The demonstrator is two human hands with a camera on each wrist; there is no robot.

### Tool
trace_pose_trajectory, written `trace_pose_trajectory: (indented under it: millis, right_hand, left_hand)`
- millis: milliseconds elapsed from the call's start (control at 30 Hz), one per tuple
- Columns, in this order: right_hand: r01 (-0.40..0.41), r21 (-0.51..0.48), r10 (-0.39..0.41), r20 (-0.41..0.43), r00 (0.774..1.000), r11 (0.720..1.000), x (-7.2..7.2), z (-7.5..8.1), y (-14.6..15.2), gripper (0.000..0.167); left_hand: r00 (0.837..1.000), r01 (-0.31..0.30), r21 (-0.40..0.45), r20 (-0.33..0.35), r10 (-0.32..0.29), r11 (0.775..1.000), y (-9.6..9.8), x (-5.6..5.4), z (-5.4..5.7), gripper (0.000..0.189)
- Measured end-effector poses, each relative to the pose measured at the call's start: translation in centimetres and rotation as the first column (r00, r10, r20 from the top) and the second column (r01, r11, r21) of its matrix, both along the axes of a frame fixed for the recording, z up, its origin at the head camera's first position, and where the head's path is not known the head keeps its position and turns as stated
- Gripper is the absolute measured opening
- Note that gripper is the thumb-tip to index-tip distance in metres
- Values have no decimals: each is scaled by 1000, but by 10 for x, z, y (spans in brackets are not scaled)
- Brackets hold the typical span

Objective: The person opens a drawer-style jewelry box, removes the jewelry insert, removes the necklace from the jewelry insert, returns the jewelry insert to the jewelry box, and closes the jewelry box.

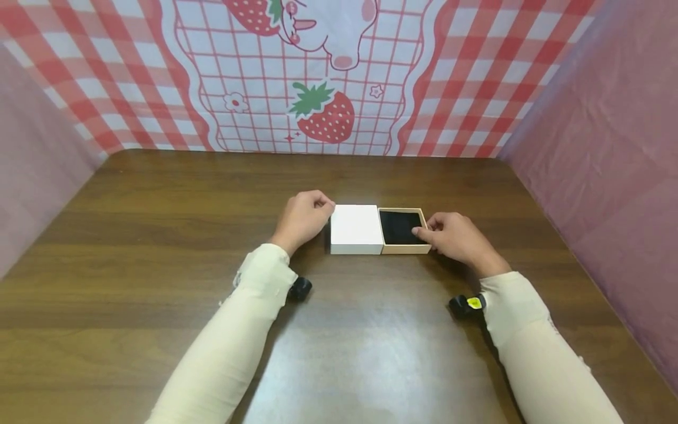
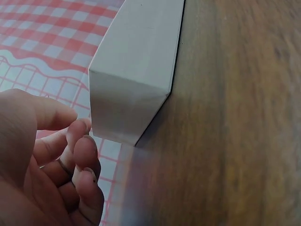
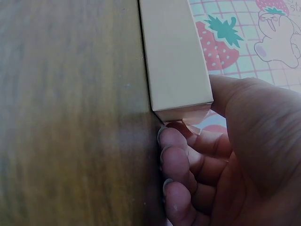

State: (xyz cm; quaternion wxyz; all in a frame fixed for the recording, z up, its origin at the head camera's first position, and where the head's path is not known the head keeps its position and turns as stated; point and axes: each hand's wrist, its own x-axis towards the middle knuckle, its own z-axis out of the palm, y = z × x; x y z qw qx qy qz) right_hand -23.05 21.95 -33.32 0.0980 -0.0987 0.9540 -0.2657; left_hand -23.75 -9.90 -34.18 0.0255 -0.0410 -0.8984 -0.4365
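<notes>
A shallow white box sleeve (image 1: 355, 227) lies on the table, with its light tan drawer (image 1: 405, 249) slid out to the right. Black lining (image 1: 398, 227) covers the inside of the drawer. My right hand (image 1: 455, 235) grips the drawer's right end, thumb over the rim and fingers curled outside. By those fingers, in the right wrist view, a small translucent tab (image 3: 192, 128) sticks out from the drawer's end. At the sleeve's far left corner is my left hand (image 1: 304, 217), its fingers curled and fingertips right at the edge, with nothing showing between thumb and index finger.
The box rests on a brown wood-grain table (image 1: 159, 265). Behind the table hangs a red-and-white checked cloth (image 1: 477, 76) with strawberries, and pink cloth (image 1: 609, 176) stands along the right side. Both wrists wear small black cameras (image 1: 300, 289).
</notes>
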Motion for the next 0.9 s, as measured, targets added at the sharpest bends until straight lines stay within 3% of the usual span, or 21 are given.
trace_pose_trajectory:
  millis: [167, 333, 533, 733, 900]
  right_hand:
    - [6, 3, -6, -3, 1000, 1000, 1, 0, -1, 40]
    - [6, 1, -6, -11, 1000, 1000, 2, 0, 0, 41]
    - [16, -9, -16, -13, 1000, 1000, 2, 0, 1, 41]
    - [16, -6, -16, -7, 1000, 1000, 0, -1, -1, 41]
    - [15, 0, -15, -12, 1000, 1000, 0, 0, -2, 40]
  left_hand:
    - [1000, -20, -17, 2, 20, 1000, -1, 0, 0, 20]
    - [999, -14, -59, 45, 16, 998, -2, 0, 0, 24]
    - [994, 43, -96, 108, -32, 994, -4, -3, 0, 30]
    - [968, 120, -50, 226, -106, 992, -9, -1, 0, 37]
    - [958, 155, -40, 248, -140, 987, -13, 0, 0, 41]
